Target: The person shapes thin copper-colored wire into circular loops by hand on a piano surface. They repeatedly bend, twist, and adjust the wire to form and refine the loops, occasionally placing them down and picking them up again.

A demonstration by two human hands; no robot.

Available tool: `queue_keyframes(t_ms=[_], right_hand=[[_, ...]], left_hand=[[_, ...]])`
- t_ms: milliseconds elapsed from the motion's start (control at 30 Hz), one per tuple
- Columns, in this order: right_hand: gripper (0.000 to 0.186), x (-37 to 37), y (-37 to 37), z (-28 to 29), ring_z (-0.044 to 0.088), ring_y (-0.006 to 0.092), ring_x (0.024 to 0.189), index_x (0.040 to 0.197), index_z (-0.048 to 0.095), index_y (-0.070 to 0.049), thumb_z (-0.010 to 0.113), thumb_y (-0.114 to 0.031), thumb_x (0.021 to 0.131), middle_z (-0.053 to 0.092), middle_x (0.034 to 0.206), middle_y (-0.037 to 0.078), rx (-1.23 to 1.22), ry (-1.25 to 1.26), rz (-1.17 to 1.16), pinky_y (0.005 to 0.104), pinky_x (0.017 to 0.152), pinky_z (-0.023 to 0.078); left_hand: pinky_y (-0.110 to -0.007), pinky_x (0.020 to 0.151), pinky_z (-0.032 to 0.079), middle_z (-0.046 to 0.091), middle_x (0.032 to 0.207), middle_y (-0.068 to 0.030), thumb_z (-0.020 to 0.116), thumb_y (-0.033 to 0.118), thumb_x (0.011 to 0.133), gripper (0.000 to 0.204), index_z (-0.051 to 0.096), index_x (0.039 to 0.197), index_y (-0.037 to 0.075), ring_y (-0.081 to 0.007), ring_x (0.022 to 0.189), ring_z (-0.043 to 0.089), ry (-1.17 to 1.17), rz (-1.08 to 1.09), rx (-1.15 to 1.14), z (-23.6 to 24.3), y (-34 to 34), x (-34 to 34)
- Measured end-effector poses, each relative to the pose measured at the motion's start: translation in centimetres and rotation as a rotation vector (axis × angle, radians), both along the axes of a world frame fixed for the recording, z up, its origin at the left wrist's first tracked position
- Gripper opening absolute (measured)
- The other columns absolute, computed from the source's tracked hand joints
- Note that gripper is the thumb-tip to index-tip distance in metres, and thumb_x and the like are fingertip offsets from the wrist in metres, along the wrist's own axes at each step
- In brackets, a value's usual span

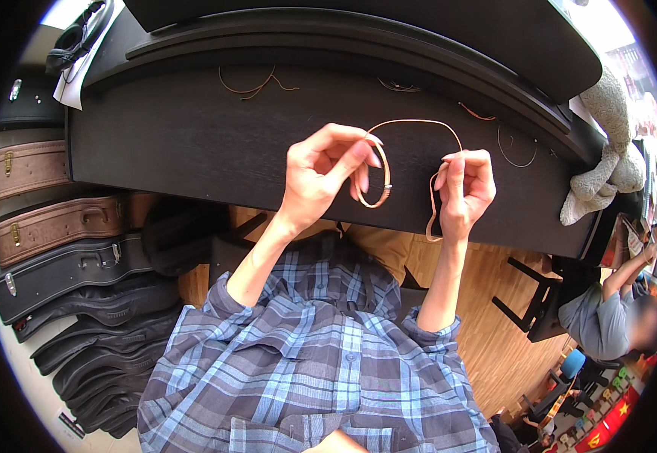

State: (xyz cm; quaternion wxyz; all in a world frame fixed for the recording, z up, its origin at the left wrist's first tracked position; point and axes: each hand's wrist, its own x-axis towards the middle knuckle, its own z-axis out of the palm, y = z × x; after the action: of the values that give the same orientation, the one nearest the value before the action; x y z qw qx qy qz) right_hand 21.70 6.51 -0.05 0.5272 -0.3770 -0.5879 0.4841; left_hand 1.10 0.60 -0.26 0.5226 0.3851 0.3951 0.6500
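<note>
My left hand (315, 172) is closed, its thumb and fingers pinching a tan bracelet-like hoop (387, 172) that hangs upright above the black wooden top. A small pale band shows on the hoop's right side. From the left fingertips a thin tan cord (419, 121) arches across to my right hand (466, 192), which grips it between thumb and fingers. Below the right fingers dangles a slack loop of tan strand (432, 219); whether it is the same piece as the arched cord I cannot tell. Both hands are held apart, over the front part of the black top.
Loose tan strands (255, 92) lie on the black piano-like top (177, 143). A grey plush toy (608, 158) slumps over its right end. Headphones (79, 38) rest at far left. Instrument cases (60, 226) line the left; a black stool (528, 294) and another person (604, 321) are at right.
</note>
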Motion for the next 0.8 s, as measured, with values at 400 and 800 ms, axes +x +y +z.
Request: queue_keyframes(t_ms=[400,800], right_hand=[[0.019,-0.3,0.9,-0.7,0.05,0.0053,0.066,0.105,0.069,0.001,0.06,-0.016,0.106,0.058,0.094,0.004,0.193,0.025,-0.096,0.0195,0.057,0.04],[0.015,-0.9,0.6,0.5,0.052,0.0046,0.059,0.096,0.078,-0.006,0.082,-0.001,0.083,0.067,0.087,0.003,0.28,-0.401,0.115,0.0231,0.052,0.04]], left_hand=[[-0.022,0.044,0.043,0.06,0.076,-0.0063,0.057,0.017,0.107,0.017,0.058,0.107,0.0,-0.0081,0.046,0.052,-0.187,0.025,-0.023,-0.2,0.2,-0.6],[-0.021,0.044,0.043,0.067,0.077,-0.0103,0.056,0.023,0.108,0.033,0.042,0.131,0.003,-0.01,0.048,0.06,-0.055,-0.177,-0.071,0.4,-0.2,-0.7]])
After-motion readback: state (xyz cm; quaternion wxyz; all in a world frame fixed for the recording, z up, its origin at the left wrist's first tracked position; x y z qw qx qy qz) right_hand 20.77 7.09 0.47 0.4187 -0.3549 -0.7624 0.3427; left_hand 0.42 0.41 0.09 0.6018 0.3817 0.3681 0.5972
